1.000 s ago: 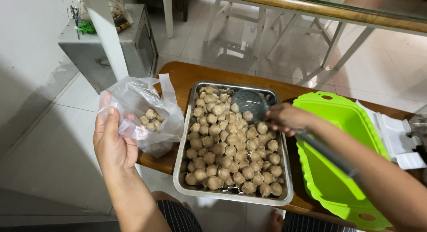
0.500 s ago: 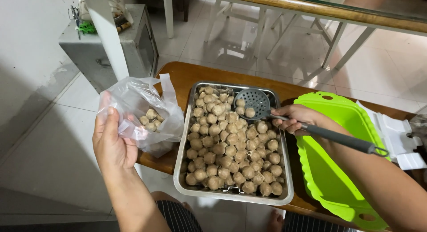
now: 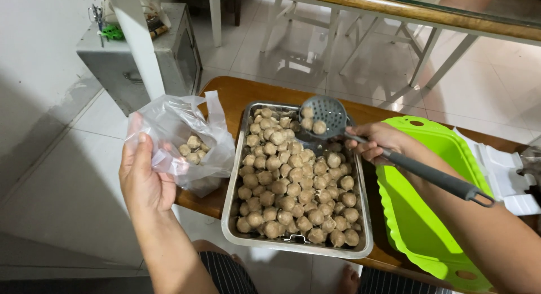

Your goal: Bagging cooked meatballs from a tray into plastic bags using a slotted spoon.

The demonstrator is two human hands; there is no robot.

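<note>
green tray (image 3: 420, 237) right of steel tray (image 3: 236, 215) on desk (image 3: 225, 97) | left hand (image 3: 143, 178) pinches clear bag (image 3: 180, 125) (few meatballs inside) | right hand (image 3: 380, 142) grips skimmer (image 3: 329, 116) holding pale meatballs (image 3: 313, 124)

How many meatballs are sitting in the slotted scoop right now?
3, all in the slotted scoop held by the right hand above the metal tray: one by the upper rim, one at centre-left, one at the lower edge. None look hidden.

Raised slotted ladle (image 3: 323, 118), meatball-holding clear bag (image 3: 183, 142)
</note>
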